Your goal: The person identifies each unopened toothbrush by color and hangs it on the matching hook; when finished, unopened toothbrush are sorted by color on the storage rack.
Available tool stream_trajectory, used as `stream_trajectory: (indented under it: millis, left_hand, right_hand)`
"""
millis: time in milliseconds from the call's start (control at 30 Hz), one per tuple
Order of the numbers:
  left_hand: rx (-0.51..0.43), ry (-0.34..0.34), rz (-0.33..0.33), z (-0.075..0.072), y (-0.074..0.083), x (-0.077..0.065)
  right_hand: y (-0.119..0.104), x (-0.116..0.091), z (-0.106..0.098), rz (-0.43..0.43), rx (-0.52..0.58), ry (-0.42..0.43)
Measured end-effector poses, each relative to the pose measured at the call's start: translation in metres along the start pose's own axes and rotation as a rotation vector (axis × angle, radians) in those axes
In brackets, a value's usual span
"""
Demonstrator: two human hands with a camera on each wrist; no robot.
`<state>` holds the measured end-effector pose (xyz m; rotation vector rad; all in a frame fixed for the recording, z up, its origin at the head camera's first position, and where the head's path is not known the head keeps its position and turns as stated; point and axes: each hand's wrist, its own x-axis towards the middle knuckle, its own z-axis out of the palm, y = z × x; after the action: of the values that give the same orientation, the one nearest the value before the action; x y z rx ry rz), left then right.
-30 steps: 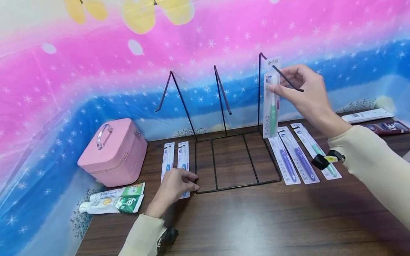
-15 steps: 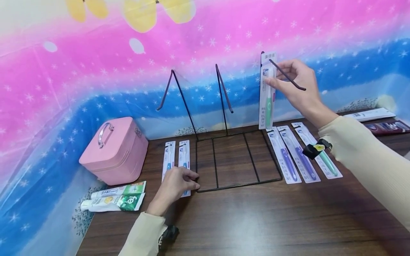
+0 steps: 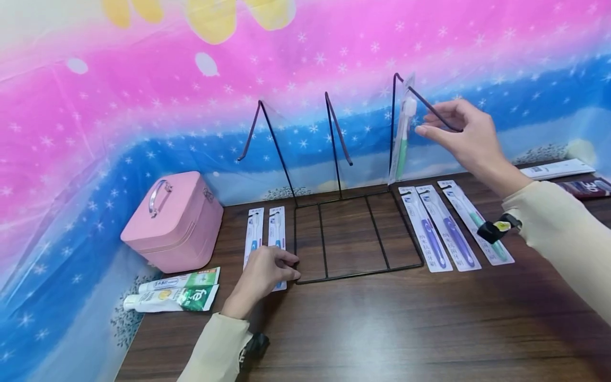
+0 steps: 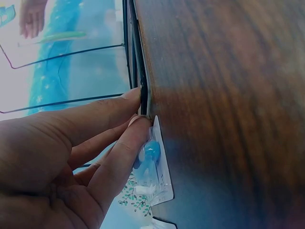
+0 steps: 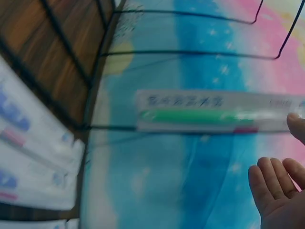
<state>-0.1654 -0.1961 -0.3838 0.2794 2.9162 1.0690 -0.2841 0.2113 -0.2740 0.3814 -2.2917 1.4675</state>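
Observation:
A black wire display rack (image 3: 388, 269) stands on the table, three hooked arms rising at its back. My left hand (image 3: 262, 276) pinches its front left corner between thumb and fingers, as the left wrist view shows at the rack's bar (image 4: 143, 95). From the right hook hangs a packaged green toothbrush (image 3: 403, 143), turned partly edge-on. My right hand (image 3: 470, 132) is just right of it, fingers extended and off the package; the hook arm crosses in front of the hand. In the right wrist view the thumb tip overlaps the end of the toothbrush package (image 5: 190, 116).
Left of the rack lie two packaged blue toothbrushes (image 3: 254, 233), partly behind my left hand. Two purple toothbrushes (image 3: 431, 239) and a green one (image 3: 470, 212) lie to its right. A pink case (image 3: 174, 223), toothpaste tubes (image 3: 167, 300) and more tubes (image 3: 587, 187) flank them.
My right hand has put the green toothbrush onto the right hook, let go and drawn back to the right. The package has swung edge-on. My left hand keeps its hold on the rack.

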Motion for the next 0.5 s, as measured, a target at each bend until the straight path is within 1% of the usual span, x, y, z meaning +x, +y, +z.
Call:
stream_trajectory:
  millis: [233, 400, 500]
  left_hand:
    - [0.005, -0.001, -0.011, -0.001, 0.001, -0.001]
    - [0.012, -0.005, -0.004, -0.002, 0.002, -0.001]
    - [0.014, -0.007, -0.002, -0.003, 0.002, -0.001]
  right_hand:
    - [0.047, -0.008, -0.019, 0.144, -0.211, -0.085]
    - [0.080, -0.012, -0.030, 0.239, -0.279, -0.129]
    - [0.097, -0.015, -0.034, 0.280, -0.313, -0.163]
